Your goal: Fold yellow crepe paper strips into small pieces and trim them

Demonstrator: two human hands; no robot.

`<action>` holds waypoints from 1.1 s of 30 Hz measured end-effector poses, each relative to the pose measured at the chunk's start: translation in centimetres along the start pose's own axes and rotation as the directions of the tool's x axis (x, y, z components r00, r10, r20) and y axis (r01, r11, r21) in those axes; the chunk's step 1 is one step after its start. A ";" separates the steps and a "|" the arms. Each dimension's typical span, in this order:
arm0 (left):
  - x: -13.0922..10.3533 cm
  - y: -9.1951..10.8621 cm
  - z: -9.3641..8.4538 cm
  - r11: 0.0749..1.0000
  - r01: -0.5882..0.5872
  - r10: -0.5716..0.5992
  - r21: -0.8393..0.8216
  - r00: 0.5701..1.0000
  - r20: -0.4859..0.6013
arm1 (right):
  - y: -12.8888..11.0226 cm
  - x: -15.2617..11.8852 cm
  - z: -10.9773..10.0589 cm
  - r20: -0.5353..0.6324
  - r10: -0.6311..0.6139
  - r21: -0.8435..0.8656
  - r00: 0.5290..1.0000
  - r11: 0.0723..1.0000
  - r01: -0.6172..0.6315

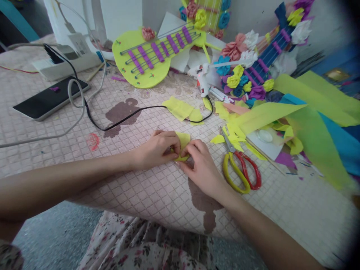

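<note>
Both hands meet over the quilted cloth near the table's front edge, pinching a small piece of yellow crepe paper [183, 139]. My left hand [164, 149] grips its left side with bent fingers. From the right, my right hand [199, 159] pinches the same piece, fingertips close to those of the left. The fingers partly cover the paper, so its full shape is hidden. To the right of my right hand lie scissors [239, 170] with one yellow and one red handle, their blades pointing away. Beyond my hands rest more yellow paper pieces [180, 108].
A glue gun [203, 82] stands behind, its black cord [126, 115] crossing the cloth. A phone [50, 98] and a power strip [67, 62] lie left. Paper guitars [143, 62] decorated with flowers are at the back. Colored sheets and scraps [312, 131] cover the right side.
</note>
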State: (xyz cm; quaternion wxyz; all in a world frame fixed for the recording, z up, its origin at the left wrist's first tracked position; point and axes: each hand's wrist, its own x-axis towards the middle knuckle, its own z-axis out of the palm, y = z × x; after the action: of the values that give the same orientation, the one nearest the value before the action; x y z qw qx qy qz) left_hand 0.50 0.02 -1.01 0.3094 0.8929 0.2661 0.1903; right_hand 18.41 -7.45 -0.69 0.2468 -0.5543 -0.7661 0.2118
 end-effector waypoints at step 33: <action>-0.2 -0.3 0.1 0.999 0.031 -0.031 0.021 0.999 -0.021 | 1.1 0.3 -1.1 -0.007 -0.012 0.113 1.000 0.994 0.013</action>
State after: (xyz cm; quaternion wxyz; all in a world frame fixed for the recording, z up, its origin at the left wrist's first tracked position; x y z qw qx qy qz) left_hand 0.31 0.04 -1.31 0.3001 0.8899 0.2851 0.1917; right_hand 19.87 -6.80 -0.46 0.2815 -0.5353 -0.7557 0.2514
